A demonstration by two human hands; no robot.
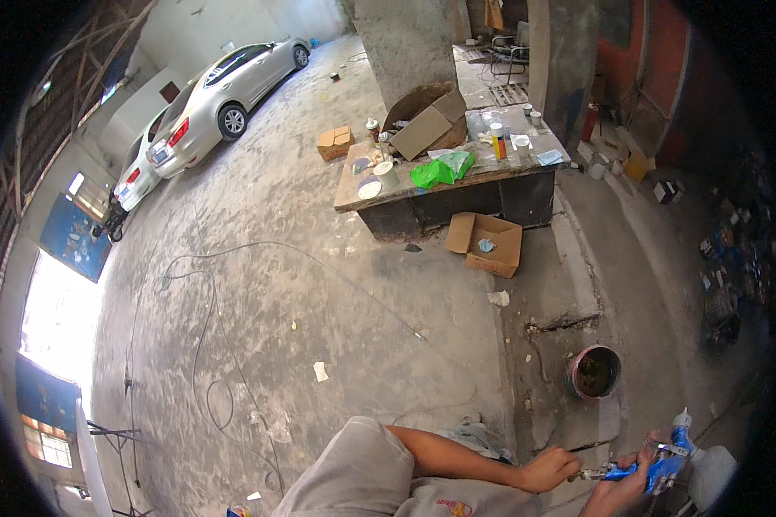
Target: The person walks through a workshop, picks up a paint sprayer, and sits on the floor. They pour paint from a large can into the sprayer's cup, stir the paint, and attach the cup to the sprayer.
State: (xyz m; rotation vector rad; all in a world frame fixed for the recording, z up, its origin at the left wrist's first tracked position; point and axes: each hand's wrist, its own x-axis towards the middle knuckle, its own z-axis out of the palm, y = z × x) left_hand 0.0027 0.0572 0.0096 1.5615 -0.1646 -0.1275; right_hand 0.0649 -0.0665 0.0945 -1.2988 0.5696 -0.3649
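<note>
I see open brown cartons [486, 243] under the tabletop [405, 191] and a green bag [440, 169] on it. My right hand [622, 489] fingers wrap the blue spray gun [655, 467] at lower right; left hand [550, 470] fingers pinch its nozzle.

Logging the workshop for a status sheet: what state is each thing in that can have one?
blue spray gun: held in right hand
left hand: at the gun's nozzle
floor box: flaps open
box on bench: open, tipped
bucket: uncovered
</note>
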